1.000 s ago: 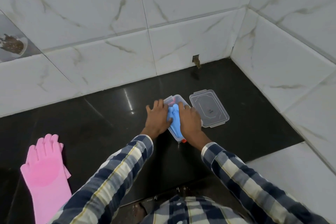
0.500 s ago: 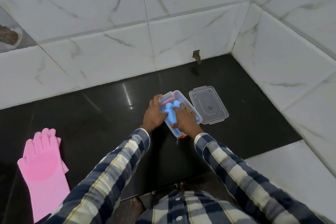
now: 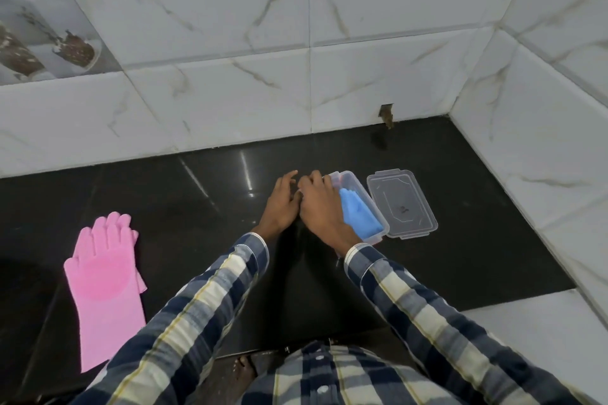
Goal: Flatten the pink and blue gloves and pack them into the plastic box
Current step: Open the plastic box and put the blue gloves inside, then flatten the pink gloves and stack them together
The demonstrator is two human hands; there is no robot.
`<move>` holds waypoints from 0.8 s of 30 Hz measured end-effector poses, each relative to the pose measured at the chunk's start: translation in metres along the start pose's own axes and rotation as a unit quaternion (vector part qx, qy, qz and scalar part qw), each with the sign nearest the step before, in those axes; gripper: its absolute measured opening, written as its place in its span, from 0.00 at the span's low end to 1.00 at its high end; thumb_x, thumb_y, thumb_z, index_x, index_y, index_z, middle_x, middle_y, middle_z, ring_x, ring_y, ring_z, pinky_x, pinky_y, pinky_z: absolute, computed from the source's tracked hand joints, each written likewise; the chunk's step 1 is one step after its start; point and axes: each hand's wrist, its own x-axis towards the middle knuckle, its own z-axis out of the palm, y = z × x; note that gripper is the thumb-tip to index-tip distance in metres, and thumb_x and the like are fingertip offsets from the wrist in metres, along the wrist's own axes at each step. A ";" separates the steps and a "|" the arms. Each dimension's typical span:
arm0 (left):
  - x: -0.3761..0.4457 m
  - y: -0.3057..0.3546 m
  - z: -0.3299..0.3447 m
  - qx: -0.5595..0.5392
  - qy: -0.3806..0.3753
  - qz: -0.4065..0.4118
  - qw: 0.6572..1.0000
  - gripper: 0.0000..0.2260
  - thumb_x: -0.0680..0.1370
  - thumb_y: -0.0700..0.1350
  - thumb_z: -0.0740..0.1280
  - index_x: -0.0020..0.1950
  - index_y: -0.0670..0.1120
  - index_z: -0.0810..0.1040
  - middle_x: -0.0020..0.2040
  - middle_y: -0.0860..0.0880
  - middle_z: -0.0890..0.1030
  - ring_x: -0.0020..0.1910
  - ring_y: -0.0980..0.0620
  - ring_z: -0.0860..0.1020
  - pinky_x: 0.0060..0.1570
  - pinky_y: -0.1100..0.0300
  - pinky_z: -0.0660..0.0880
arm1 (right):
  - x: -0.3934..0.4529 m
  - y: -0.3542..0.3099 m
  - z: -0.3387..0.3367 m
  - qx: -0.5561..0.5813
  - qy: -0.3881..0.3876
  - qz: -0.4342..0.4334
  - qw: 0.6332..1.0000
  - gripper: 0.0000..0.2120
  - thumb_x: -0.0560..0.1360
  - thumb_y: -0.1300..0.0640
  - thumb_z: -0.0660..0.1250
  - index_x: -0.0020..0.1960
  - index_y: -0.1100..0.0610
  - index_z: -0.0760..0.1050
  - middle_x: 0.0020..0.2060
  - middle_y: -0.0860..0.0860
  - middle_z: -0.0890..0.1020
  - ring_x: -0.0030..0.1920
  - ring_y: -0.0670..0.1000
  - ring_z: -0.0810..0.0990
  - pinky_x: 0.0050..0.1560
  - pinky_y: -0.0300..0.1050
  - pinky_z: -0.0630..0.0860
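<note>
**Gloves: blue one in the box, pink one lying out at lower left**

Gloves were split between two spots on the dark polished floor (image 3: 184,200). Nearest the camera, at the bottom edge of the frame, sat the wearer's checked shirt front (image 3: 316,378), with two checked sleeves running up and inward toward the middle of the picture.

At lower left the pink glove (image 3: 105,276) lay flat, palm side up, its fingers pointing toward the wall and its cuff toward the bottom edge, well apart from both hands and from the box. A second pink layer peeked out along its right side.

In the centre of the frame the two hands sat side by side, close enough to touch. The left hand (image 3: 281,204) hovered or rested on the floor with fingers relaxed and gripping nothing. The right hand (image 3: 320,207) lay just right of it, against the left wall of the plastic box (image 3: 378,212); its fingers reached toward the box's far left corner, and whether they grasped the rim or only touched it could not be told.

Inside the clear box, right of centre, the blue glove (image 3: 358,214) lay along its length. Something reddish showed at the box's far end, too small to identify.

Just beside the box on its right, the clear lid (image 3: 401,204) lay flat on the floor.

Farthest off, across the upper frame, white marble-veined wall tiles (image 3: 230,102) met in a corner at the right.
</note>
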 end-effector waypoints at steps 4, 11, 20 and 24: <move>-0.016 -0.035 -0.043 0.023 0.041 -0.029 0.998 0.21 0.86 0.36 0.63 0.79 0.41 0.70 0.76 0.41 0.73 0.76 0.42 0.75 0.78 0.47 0.69 | 0.002 -0.052 0.013 0.036 0.001 -0.077 0.996 0.19 0.80 0.64 0.66 0.69 0.54 0.74 0.65 0.53 0.76 0.64 0.57 0.76 0.64 0.54 0.78; -0.070 -0.118 -0.127 0.110 0.098 -0.098 0.984 0.22 0.84 0.37 0.64 0.79 0.42 0.71 0.74 0.42 0.72 0.69 0.39 0.79 0.72 0.45 0.74 | -0.001 -0.139 0.054 0.073 -0.105 -0.148 0.981 0.19 0.80 0.62 0.66 0.70 0.54 0.74 0.68 0.52 0.75 0.69 0.57 0.74 0.66 0.54 0.77; -0.159 -0.234 -0.229 0.125 0.287 -0.244 0.918 0.17 0.85 0.40 0.65 0.73 0.41 0.76 0.72 0.42 0.76 0.70 0.40 0.77 0.72 0.48 0.75 | -0.011 -0.255 0.105 0.158 -0.234 -0.169 0.944 0.16 0.84 0.57 0.67 0.70 0.56 0.73 0.64 0.54 0.79 0.67 0.57 0.77 0.69 0.56 0.76; -0.181 -0.265 -0.257 0.136 0.318 -0.355 0.869 0.21 0.85 0.47 0.65 0.77 0.41 0.72 0.76 0.40 0.72 0.75 0.39 0.73 0.76 0.43 0.73 | -0.014 -0.296 0.124 0.206 -0.274 -0.124 0.931 0.14 0.85 0.56 0.67 0.68 0.59 0.76 0.60 0.54 0.84 0.64 0.56 0.82 0.69 0.56 0.78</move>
